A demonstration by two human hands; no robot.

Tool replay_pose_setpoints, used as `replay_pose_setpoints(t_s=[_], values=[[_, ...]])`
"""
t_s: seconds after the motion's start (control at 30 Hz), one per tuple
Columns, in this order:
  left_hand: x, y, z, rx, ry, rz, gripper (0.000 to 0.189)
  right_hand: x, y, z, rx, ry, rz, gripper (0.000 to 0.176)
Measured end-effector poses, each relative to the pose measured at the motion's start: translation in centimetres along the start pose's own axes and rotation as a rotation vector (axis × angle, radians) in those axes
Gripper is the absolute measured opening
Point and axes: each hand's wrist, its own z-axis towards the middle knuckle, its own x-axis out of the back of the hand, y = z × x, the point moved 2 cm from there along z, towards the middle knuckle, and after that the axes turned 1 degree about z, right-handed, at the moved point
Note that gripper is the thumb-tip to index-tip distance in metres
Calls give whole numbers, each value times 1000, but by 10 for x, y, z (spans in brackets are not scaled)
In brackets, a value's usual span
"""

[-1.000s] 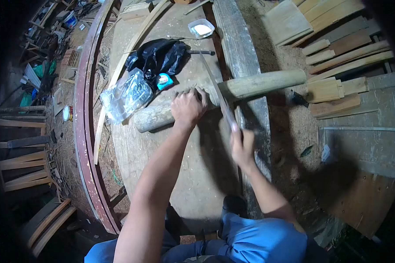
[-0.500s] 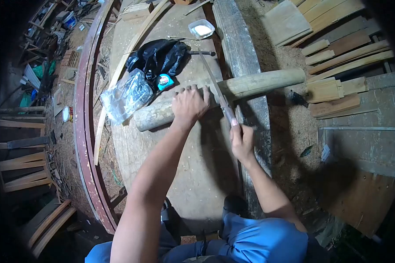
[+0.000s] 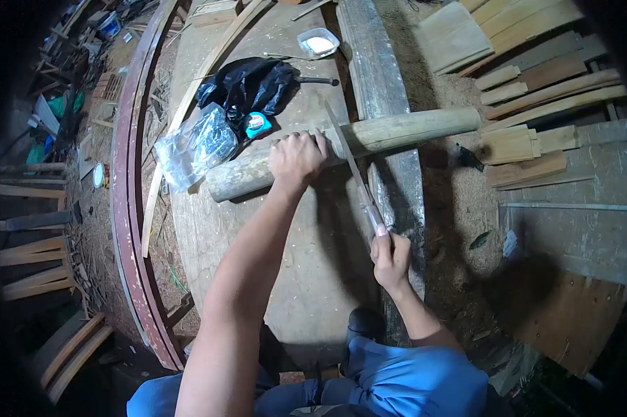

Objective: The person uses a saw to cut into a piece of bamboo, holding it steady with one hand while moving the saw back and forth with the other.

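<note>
Your left hand (image 3: 297, 158) is closed over the top of the log (image 3: 411, 128), fingers wrapped across its far side and palm bearing down on it. The log lies on its side across the round worktop (image 3: 202, 236); its left end rests on the top, and its right end passes over the grey beam (image 3: 376, 62) and projects above the sawdust-covered floor. Your right hand (image 3: 391, 257) is clenched round the handle of the saw (image 3: 353, 167), near your body. The saw blade runs away from you at a slant and crosses the log just right of your left hand, with the tip showing past the log's far edge. Whether the teeth have entered the wood cannot be told from this view. Behind the log, on the worktop, a tape measure (image 3: 258, 125) sits just beside a black bag (image 3: 247, 83), and a clear plastic bag (image 3: 195, 146) lies against the log's left end. A white tub (image 3: 319, 44) stands near the far edge. Wood offcuts (image 3: 536, 90) are stacked to the right, well apart from both hands. A curved red rail (image 3: 122, 174) follows the worktop's left side.
</note>
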Motion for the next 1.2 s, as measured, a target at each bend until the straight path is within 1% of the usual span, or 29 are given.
replay_pose_setpoints(t_s=[0.03,0.07,0.13,0.17,0.2,0.23,0.3,0.33,0.37,0.43,0.47,0.5,0.57,0.6,0.63,0.7,0.73,0.77,0.83,0.87,0.9,0.97,1.03,1.1,1.13,1.17,1.2], values=[[1,2,-1,-2,11,7,58,0,-2,1,-1,9,2,57],[1,2,-1,28,-31,5,58,-1,-3,2,17,16,-26,58],[1,4,0,32,-54,11,58,1,-1,8,75,24,-111,60],[2,4,1,44,-75,11,57,1,-1,16,77,31,-106,60],[-3,3,-3,-16,8,2,56,0,-4,26,70,25,-64,60],[-9,2,-9,-17,8,4,56,-2,-7,38,65,15,-22,61],[-14,2,-12,-10,101,23,53,-18,-5,71,128,17,-99,62],[-11,0,-9,13,53,5,50,-24,-17,77,163,17,-223,61],[-11,1,-11,15,54,7,50,-27,-14,77,100,34,-205,57],[-14,1,-15,-59,146,-4,49,-19,-12,61,43,15,-51,56],[-23,-2,-17,-140,366,-18,50,-16,-11,51,47,29,-30,56],[-17,-3,-13,-132,364,-11,50,-11,-15,34,21,18,-28,55],[-2,-1,-5,1,-8,-9,49,9,6,-6,-53,1,33,55],[-3,1,-8,10,31,-37,49,16,6,-17,-41,38,22,56],[-8,-2,-10,18,36,-36,49,24,4,-21,-108,5,97,56],[-17,-1,-13,-52,254,-8,50,28,-5,-15,-72,-12,-18,57],[-11,1,-12,-2,123,8,48,24,-6,-5,-50,-5,-29,58],[-16,-2,-16,-1,118,5,48,17,-8,12,-23,-8,-44,59],[-20,-4,-16,-98,266,-14,45,-5,-20,48,48,43,-132,60],[-12,0,-15,-15,133,10,43,-11,-13,58,76,34,-145,59],[-17,-1,-16,-18,124,7,43,-16,-12,61,91,15,-164,58],[-20,-4,-17,-133,275,-2,43,-11,-17,48,110,37,-67,58],[-17,-2,-13,-132,274,3,42,2,-10,12,-11,-26,-15,50],[-14,-2,-14,-21,124,8,43,17,-1,-24,4,-12,-71,50],[-24,-7,-18,-125,307,-11,45,22,0,-27,-8,-4,-48,51],[-26,-8,-13,-124,313,-14,45,23,2,-19,-1,-4,-50,51],[-24,-7,-9,-93,272,5,45,20,-4,-5,31,-2,-121,51]])
